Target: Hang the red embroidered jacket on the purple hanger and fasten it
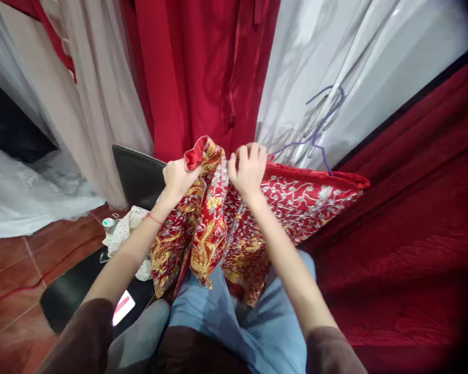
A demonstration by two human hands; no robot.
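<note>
In front of my lap hangs a red garment (208, 234) with dense gold and silver embroidery. My left hand (179, 179) is closed on its gathered upper edge, where plain red lining folds outward. My right hand (249, 169) pinches the edge just to the right, its fingers curled over the cloth; the fingertips are partly hidden. Rightward from there spreads a silver-embroidered red panel (308, 195) with a plain red band along its top. A purple hanger (319, 132) rises behind that band, its hook upward. Whether panel and garment are one piece, I cannot tell.
Red cloth (203, 67) and white gowns (296, 62) hang ahead. Dark red drapery (398, 259) fills the right side. On my left is a black chair (78, 283) bearing a phone (124, 307) and a crumpled white cloth (120, 234). Brown tiles (11, 265) cover the floor.
</note>
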